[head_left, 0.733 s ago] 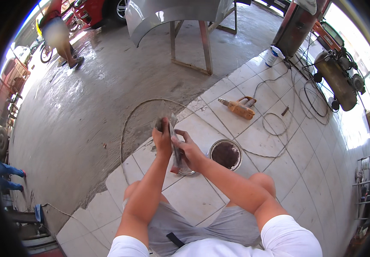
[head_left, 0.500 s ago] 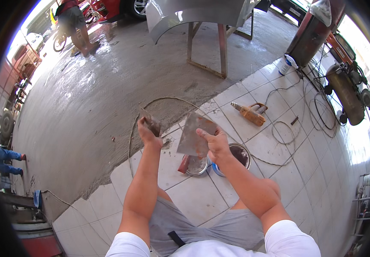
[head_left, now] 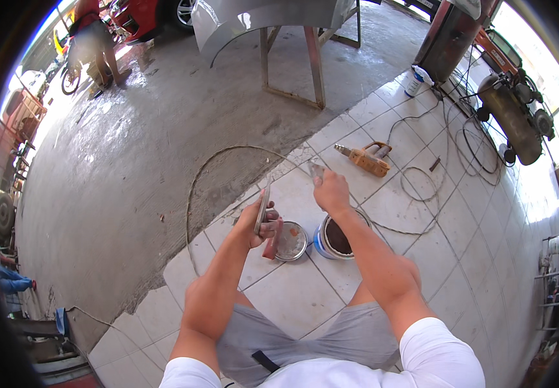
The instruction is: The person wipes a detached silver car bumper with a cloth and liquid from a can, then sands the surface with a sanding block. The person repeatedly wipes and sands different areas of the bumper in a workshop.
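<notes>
My left hand point(head_left: 251, 225) is closed round a thin flat metal filler spreader point(head_left: 263, 209), turned nearly edge-on. Just to its right, my right hand point(head_left: 332, 193) grips a second metal spreader point(head_left: 317, 171), of which only a small grey part shows past the fingers. Below the right forearm stands an open can point(head_left: 320, 242) with a blue-and-white side and dark brown stuff in it. Beside the can on the tiles is a round metal lid point(head_left: 294, 242), smeared grey with a reddish spot. A dull red tube-like piece point(head_left: 271, 246) lies against the lid, close under my left fingers.
A yellow-orange heat gun point(head_left: 368, 160) lies on the white tiles, its cord looping near a compressor point(head_left: 512, 123). A grey car body panel point(head_left: 260, 22) rests on a stand point(head_left: 315, 71). Another person point(head_left: 95, 42) is near a red car point(head_left: 143, 19). A cable point(head_left: 192, 187) curves across the floor.
My left hand has moved down and right, its spreader turning edge-on. My right hand has gone up, its spreader tilting from broadside to mostly hidden. The view has shifted slightly.
</notes>
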Demonstrator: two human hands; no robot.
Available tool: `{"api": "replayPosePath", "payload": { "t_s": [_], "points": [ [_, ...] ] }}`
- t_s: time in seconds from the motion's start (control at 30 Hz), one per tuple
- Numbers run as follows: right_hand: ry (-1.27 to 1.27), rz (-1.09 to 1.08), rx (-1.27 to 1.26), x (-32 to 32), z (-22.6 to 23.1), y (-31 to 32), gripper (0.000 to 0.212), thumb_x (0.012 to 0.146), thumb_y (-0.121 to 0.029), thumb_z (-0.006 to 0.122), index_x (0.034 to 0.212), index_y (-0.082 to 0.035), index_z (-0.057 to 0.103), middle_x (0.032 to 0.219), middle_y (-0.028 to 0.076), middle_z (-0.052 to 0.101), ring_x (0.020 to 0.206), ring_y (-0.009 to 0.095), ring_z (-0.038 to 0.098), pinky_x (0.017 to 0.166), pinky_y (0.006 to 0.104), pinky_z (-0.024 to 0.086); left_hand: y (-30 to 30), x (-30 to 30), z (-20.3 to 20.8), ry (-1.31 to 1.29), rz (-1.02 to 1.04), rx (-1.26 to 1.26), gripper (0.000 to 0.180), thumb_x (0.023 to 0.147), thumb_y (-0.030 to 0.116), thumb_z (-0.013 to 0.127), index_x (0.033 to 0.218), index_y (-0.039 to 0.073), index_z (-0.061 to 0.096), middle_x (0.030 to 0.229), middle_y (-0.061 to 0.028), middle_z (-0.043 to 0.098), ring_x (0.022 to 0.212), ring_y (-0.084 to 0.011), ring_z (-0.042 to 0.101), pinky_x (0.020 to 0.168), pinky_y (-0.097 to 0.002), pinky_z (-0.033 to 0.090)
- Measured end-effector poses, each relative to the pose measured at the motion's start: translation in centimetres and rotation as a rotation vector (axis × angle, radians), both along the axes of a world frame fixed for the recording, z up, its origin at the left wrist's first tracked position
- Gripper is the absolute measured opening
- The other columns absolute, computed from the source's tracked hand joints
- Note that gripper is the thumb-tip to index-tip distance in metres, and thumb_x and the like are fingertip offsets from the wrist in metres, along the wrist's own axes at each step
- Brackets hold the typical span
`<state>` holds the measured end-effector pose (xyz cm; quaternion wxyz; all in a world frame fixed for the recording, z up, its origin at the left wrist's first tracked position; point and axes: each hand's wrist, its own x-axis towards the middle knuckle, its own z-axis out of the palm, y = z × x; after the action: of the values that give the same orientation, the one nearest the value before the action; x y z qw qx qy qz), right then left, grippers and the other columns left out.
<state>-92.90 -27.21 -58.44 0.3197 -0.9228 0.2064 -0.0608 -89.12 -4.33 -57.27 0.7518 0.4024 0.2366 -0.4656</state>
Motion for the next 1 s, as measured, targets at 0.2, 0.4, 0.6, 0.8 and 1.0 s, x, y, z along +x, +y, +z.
{"api": "replayPosePath", "payload": {
  "t_s": [0.2, 0.4, 0.6, 0.8, 1.0],
  "points": [
    [-0.296, 0.062, 0.430, -1.9, 5.0, 3.6, 0.060, 0.088, -0.008, 0.073, 0.143, -0.007, 0.048, 0.136, 0.022, 0.063, 0.128, 0.045, 0.059, 0.107, 0.0467, 0.048, 2.5, 3.0, -2.1, -0.386, 0.658, 0.195, 0.036, 0.103, 0.023, 0.068, 0.132, 0.003, 0.057, 0.124, -0.0122, 0.068, 0.107, -0.0290, 0.071, 0.096, -0.0497, 0.061],
    [-0.396, -0.114, 1.017, -2.0, 3.8, 5.0, 0.064, 0.090, 0.002, 0.074, 0.145, -0.004, 0.041, 0.135, 0.019, 0.058, 0.119, 0.026, 0.062, 0.100, 0.0397, 0.053, 0.6, 1.8, 0.4, -0.450, 0.759, -0.092, 0.032, 0.104, 0.020, 0.066, 0.128, 0.001, 0.057, 0.125, -0.0135, 0.068, 0.111, -0.0297, 0.070, 0.098, -0.0509, 0.060],
    [-0.344, -0.340, 1.160, -1.9, 3.5, 5.5, 0.049, 0.091, -0.002, 0.075, 0.130, 0.003, 0.047, 0.122, 0.018, 0.062, 0.111, 0.022, 0.062, 0.092, 0.0370, 0.055, -2.3, -1.4, 0.0, -0.603, 0.621, -0.036, 0.027, 0.104, 0.028, 0.067, 0.118, 0.005, 0.063, 0.117, -0.0066, 0.069, 0.099, -0.0187, 0.066, 0.088, -0.0361, 0.055],
    [-0.364, -0.368, 0.731, -2.0, 3.1, 5.8, 0.046, 0.092, -0.008, 0.076, 0.125, 0.005, 0.046, 0.119, 0.021, 0.063, 0.107, 0.025, 0.063, 0.093, 0.0374, 0.052, -3.1, -3.0, -2.3, -0.998, 0.349, 0.217, 0.023, 0.104, 0.020, 0.068, 0.118, 0.003, 0.067, 0.106, -0.0011, 0.070, 0.093, -0.0122, 0.061, 0.085, -0.0279, 0.048],
    [-0.385, -0.260, 0.706, -2.1, 2.7, 5.6, 0.048, 0.093, -0.008, 0.075, 0.126, 0.005, 0.043, 0.119, 0.021, 0.062, 0.107, 0.026, 0.063, 0.094, 0.0376, 0.052, -1.3, -2.0, -2.6, -1.005, 0.144, 0.244, 0.023, 0.103, 0.018, 0.069, 0.119, 0.001, 0.068, 0.105, -0.0017, 0.072, 0.095, -0.0113, 0.061, 0.086, -0.0286, 0.049]
  ]
}}
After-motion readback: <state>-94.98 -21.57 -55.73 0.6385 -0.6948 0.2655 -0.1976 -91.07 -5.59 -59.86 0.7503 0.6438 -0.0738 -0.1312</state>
